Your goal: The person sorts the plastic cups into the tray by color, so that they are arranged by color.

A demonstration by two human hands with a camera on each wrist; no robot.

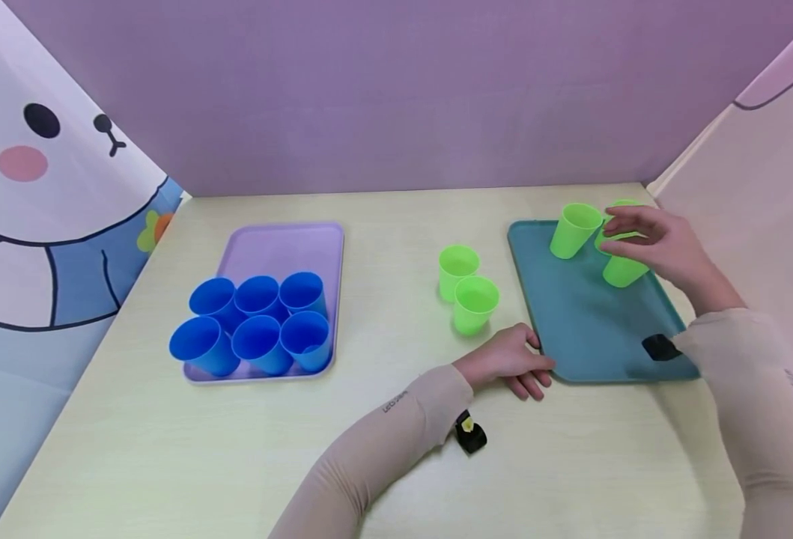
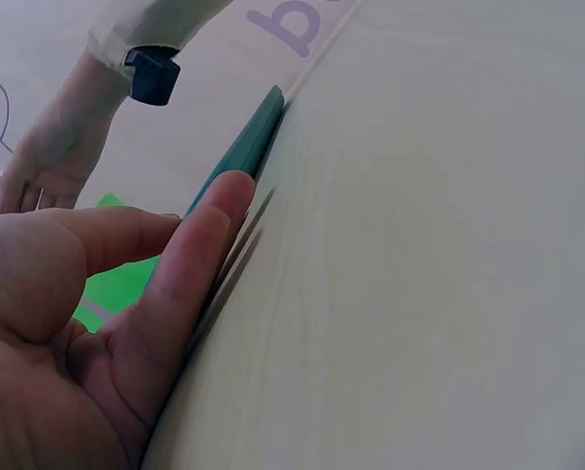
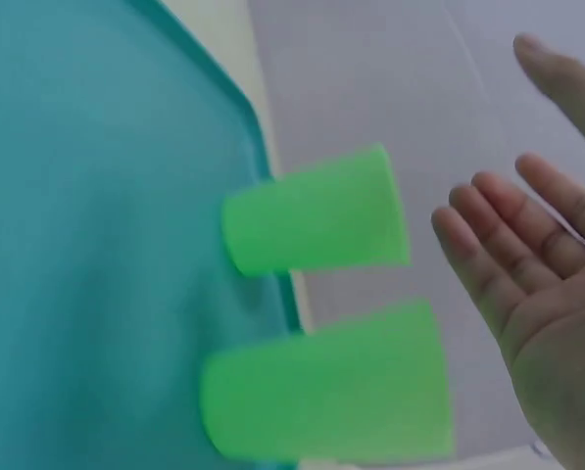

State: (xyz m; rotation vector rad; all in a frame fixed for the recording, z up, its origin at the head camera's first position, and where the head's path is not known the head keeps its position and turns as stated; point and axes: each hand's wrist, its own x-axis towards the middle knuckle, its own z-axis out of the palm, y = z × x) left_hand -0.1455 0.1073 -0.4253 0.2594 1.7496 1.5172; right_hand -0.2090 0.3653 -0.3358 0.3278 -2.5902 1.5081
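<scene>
My left hand (image 1: 507, 359) lies by the front left corner of the teal tray (image 1: 585, 337), fingers extended and touching its edge. In the left wrist view, the thumb and forefinger (image 2: 214, 230) lie along that edge. Over the tray's back right part hovers my right hand (image 1: 662, 243), with nothing in it. Its fingers spread beside two upright cups in the right wrist view, a nearer green cup (image 3: 326, 387) and a farther green cup (image 3: 316, 215). Several green cups stand on the tray, including the back left green cup (image 1: 574, 232); the right hand partly hides others.
Two more green cups stand left of the tray, a rear cup (image 1: 458, 271) and a front cup (image 1: 475, 305). Several blue cups (image 1: 261, 344) stand in two rows on a purple tray (image 1: 281, 243) at the left. A purple wall (image 1: 409, 97) bounds the table's back.
</scene>
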